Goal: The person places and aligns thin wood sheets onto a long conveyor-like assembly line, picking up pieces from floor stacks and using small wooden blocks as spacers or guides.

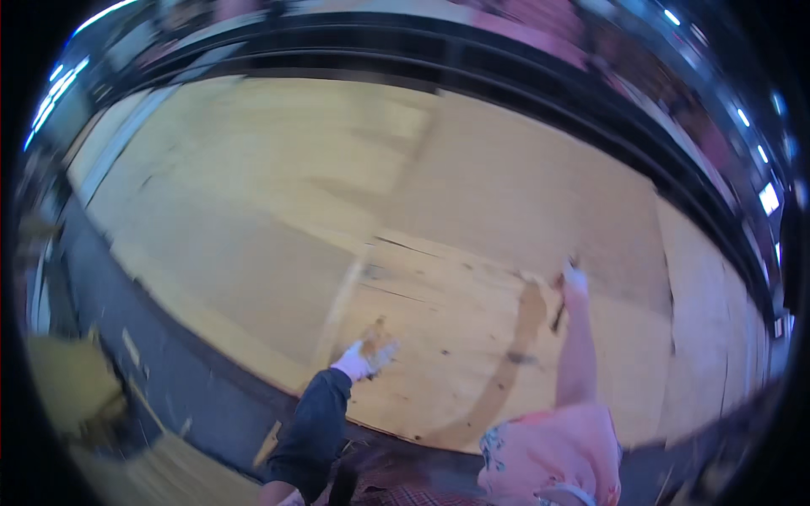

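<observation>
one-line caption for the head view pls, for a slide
Gloved left hand over pale wood sheets; blurred right hand holding a slim dark tool.

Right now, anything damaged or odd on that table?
Yes: the wood sheet by the left hand shows two thin dark lines beyond that hand. They interrupt its pale surface and look like splits or gaps; blur hides how deep. Dark spots on it may just be knots.
</observation>
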Action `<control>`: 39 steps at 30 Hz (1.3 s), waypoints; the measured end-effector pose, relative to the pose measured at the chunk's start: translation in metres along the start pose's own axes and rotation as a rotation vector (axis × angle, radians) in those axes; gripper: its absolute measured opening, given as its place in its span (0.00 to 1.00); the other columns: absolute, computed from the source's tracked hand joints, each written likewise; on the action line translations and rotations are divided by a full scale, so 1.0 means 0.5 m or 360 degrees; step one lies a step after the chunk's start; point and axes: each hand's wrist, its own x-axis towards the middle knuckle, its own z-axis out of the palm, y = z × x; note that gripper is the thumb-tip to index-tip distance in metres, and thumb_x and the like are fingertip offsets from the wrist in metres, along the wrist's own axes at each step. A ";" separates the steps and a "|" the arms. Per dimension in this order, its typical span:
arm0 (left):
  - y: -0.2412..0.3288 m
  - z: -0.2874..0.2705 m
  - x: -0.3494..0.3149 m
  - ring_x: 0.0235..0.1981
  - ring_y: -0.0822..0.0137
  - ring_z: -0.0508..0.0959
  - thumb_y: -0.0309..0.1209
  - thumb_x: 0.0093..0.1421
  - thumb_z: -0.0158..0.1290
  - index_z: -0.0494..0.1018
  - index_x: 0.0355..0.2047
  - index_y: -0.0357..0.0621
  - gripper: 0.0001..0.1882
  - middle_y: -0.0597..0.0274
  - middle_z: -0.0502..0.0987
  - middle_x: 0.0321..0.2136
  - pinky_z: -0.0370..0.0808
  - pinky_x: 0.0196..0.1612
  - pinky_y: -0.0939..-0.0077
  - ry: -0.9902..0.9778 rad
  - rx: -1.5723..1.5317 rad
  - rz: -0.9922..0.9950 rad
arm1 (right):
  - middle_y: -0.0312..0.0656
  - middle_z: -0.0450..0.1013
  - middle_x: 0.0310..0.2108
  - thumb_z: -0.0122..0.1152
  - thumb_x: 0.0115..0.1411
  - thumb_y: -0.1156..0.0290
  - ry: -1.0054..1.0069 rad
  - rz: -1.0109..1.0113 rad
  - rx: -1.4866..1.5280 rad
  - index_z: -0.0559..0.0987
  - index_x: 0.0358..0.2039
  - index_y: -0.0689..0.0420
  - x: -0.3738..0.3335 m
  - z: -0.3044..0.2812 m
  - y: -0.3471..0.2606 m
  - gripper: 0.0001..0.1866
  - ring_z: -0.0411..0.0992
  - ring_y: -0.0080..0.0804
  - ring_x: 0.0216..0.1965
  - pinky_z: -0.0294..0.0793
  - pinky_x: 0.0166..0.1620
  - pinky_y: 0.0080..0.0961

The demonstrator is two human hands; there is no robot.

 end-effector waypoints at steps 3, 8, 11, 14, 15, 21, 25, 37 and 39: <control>-0.202 -0.025 -0.123 0.26 0.68 0.75 0.46 0.56 0.45 0.57 0.54 0.48 0.28 0.58 0.74 0.38 0.71 0.26 0.72 0.0113 -0.1976 0.0404 | 0.28 0.53 0.07 0.48 0.56 0.50 -0.0393 0.0295 0.0352 0.68 0.14 0.50 -0.250 0.122 -0.221 0.20 0.54 0.19 0.09 0.54 0.14 0.19; -0.420 -0.068 -0.407 0.18 0.71 0.73 0.54 0.59 0.35 0.49 0.58 0.46 0.34 0.56 0.73 0.41 0.71 0.22 0.78 0.0760 -0.0783 0.0393 | 0.31 0.60 0.09 0.49 0.55 0.50 -0.1352 0.0140 -0.0198 0.77 0.31 0.56 -0.608 0.439 -0.355 0.21 0.60 0.19 0.11 0.58 0.15 0.17; -0.628 -0.135 -0.513 0.15 0.69 0.72 0.55 0.59 0.35 0.58 0.54 0.43 0.32 0.55 0.76 0.35 0.70 0.18 0.80 0.1007 -0.1460 0.0372 | 0.32 0.63 0.12 0.46 0.58 0.53 -0.2018 0.0103 -0.0171 0.75 0.37 0.56 -0.838 0.673 -0.457 0.20 0.65 0.21 0.15 0.60 0.17 0.13; -0.800 -0.196 -0.614 0.11 0.64 0.73 0.52 0.60 0.35 0.67 0.41 0.40 0.27 0.51 0.77 0.28 0.71 0.15 0.76 0.1532 -0.1990 0.0314 | 0.36 0.70 0.18 0.45 0.59 0.52 -0.2414 0.0134 -0.0057 0.73 0.40 0.56 -1.069 0.842 -0.517 0.21 0.69 0.23 0.16 0.59 0.15 0.12; -0.860 -0.220 -0.622 0.12 0.64 0.74 0.49 0.59 0.37 0.67 0.41 0.39 0.24 0.52 0.77 0.27 0.71 0.14 0.75 0.1660 -0.2069 0.0352 | 0.38 0.72 0.21 0.45 0.59 0.52 -0.2448 0.0155 -0.0101 0.72 0.41 0.56 -1.130 0.889 -0.542 0.21 0.70 0.23 0.17 0.58 0.15 0.12; -1.051 -0.432 -0.693 0.23 0.62 0.78 0.37 0.54 0.44 0.62 0.48 0.45 0.21 0.54 0.77 0.26 0.73 0.25 0.74 0.2788 -0.0776 -0.0172 | 0.38 0.75 0.27 0.45 0.60 0.58 -0.2481 0.0013 -0.0640 0.71 0.43 0.56 -1.382 1.160 -0.679 0.18 0.72 0.19 0.20 0.57 0.15 0.10; -0.990 -0.627 -0.791 0.32 0.47 0.74 0.30 0.55 0.43 0.57 0.53 0.45 0.24 0.47 0.73 0.36 0.71 0.35 0.59 0.2429 -0.0760 0.0273 | 0.36 0.75 0.26 0.47 0.58 0.57 -0.2417 -0.0347 -0.0638 0.71 0.43 0.56 -1.476 1.379 -0.750 0.19 0.71 0.18 0.20 0.62 0.19 0.13; -1.078 -1.460 -0.927 0.50 0.59 0.67 0.21 0.57 0.42 0.42 0.59 0.40 0.31 0.51 0.62 0.52 0.66 0.49 0.71 0.2981 -0.1886 0.1930 | 0.42 0.72 0.21 0.50 0.57 0.67 -0.2251 -0.0062 -0.0518 0.70 0.35 0.62 -1.481 2.082 -1.044 0.11 0.69 0.25 0.14 0.67 0.17 0.18; -1.109 -1.566 -0.969 0.55 0.56 0.60 0.24 0.57 0.44 0.42 0.59 0.39 0.32 0.48 0.57 0.54 0.61 0.53 0.72 0.3061 -0.1434 0.1573 | 0.42 0.71 0.19 0.49 0.58 0.69 -0.1952 0.0053 0.0049 0.68 0.35 0.62 -1.404 2.232 -1.018 0.09 0.67 0.26 0.13 0.63 0.13 0.20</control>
